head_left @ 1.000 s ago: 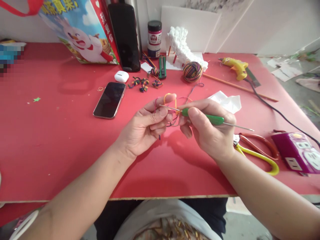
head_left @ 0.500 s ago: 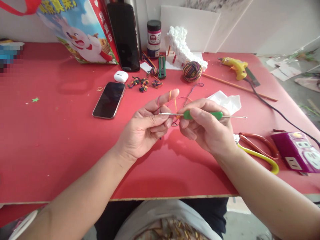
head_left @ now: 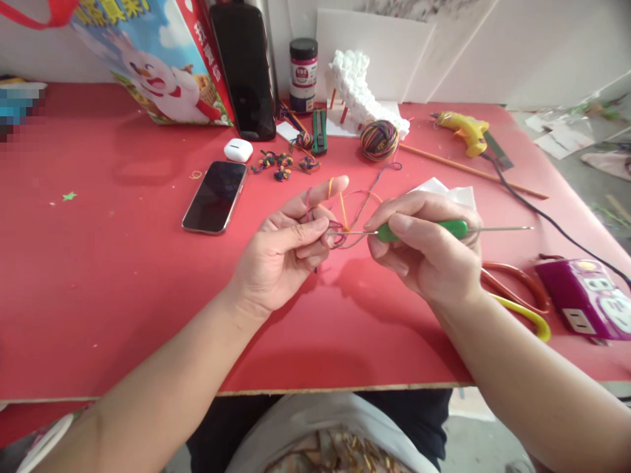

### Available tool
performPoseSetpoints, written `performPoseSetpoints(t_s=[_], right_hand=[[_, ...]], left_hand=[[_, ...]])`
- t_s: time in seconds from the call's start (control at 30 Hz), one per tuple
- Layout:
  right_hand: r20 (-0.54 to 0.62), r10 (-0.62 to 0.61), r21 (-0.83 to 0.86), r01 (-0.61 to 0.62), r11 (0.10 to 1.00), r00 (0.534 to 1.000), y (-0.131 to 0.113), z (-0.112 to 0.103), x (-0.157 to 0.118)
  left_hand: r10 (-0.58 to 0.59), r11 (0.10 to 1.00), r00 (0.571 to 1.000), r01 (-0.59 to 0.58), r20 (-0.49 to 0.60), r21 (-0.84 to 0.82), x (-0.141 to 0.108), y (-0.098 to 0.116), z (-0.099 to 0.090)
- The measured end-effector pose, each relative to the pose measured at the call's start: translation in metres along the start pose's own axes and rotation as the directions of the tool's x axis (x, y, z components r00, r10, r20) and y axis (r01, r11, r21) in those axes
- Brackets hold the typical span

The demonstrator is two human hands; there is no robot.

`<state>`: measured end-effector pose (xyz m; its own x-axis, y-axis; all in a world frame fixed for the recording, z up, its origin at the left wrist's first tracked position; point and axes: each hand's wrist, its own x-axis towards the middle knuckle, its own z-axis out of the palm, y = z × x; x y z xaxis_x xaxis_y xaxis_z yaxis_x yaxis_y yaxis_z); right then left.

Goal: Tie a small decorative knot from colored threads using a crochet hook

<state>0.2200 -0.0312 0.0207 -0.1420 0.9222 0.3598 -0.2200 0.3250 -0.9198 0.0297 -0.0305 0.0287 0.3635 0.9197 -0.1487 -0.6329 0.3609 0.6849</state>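
Observation:
Multicoloured yarn (head_left: 344,209) loops over the raised index finger of my left hand (head_left: 290,246), whose thumb and other fingers pinch a small piece of it. My right hand (head_left: 426,246) grips the green handle of a crochet hook (head_left: 454,229). The hook's left metal tip lies in the yarn at my left fingertips; its other end points right. A strand runs back from the hands toward a yarn ball (head_left: 379,140). Small crocheted knots of similar yarn (head_left: 282,165) lie behind my left hand.
Left of the hands lies a phone (head_left: 215,197), with a white earbud case (head_left: 238,150) behind it. At right are pliers (head_left: 520,289), a purple power socket (head_left: 584,295), a yellow glue gun (head_left: 463,131) with its cord and a thin stick (head_left: 473,172). White tissue lies behind my right hand.
My right hand has moved to the right with the hook, drawing its tip back from over my left fingers into the yarn. My left hand has shifted slightly left.

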Motion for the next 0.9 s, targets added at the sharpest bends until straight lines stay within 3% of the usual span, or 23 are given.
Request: performPoseSetpoints(t_s=[0.2,0.33,0.57,0.73,0.9], right_hand=[[-0.071,-0.044,-0.098,0.037,0.994,0.997,-0.0005,-0.0036,-0.0056],[-0.051,-0.118,-0.200,0.105,0.974,0.992,0.0001,-0.0037,-0.0087],[0.087,-0.321,-0.468,0.323,0.823,0.943,-0.0017,0.0010,-0.0069],[0.277,-0.419,-0.533,0.501,0.682,0.865,-0.0013,0.0017,-0.0057],[0.313,-0.434,-0.591,0.531,0.607,0.845,0.0018,0.0025,-0.0083]], left_hand=[[0.072,0.997,0.994,-0.068,-0.078,0.046,0.0010,-0.0017,0.0019],[0.096,0.994,0.987,-0.090,-0.126,0.059,0.0009,-0.0026,0.0029],[0.063,0.998,0.991,-0.061,-0.117,0.024,0.0019,-0.0054,0.0019],[0.070,0.997,0.984,-0.066,-0.165,0.024,0.0032,-0.0051,0.0044],[0.095,0.995,0.978,-0.093,-0.184,0.022,0.0038,-0.0052,0.0061]])
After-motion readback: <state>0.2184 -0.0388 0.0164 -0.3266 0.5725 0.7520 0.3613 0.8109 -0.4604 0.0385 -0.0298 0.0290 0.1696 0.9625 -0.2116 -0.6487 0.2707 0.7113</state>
